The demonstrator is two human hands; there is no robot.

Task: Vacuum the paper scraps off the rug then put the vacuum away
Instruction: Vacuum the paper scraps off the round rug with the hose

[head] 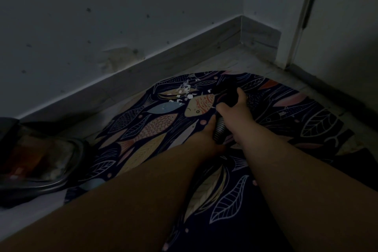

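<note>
Slowly sweep nozzle (224, 88) far-left into paper scraps (185, 92), mouth (barely visible, probably near) low on fish rug (155, 127); grip with right hand (235, 106) fingers curled round nozzle, left hand (205, 135) fingers wrapped round ribbed hose (219, 129).

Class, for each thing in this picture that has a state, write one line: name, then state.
Dark round fish-patterned rug: flat on the floor.
White paper scraps: lying loose on the rug.
Ribbed grey vacuum hose: gripped by the left hand.
Black vacuum tube: gripped by the right hand, beside the scraps.
Vacuum body: resting on the floor, left of the rug.
</note>
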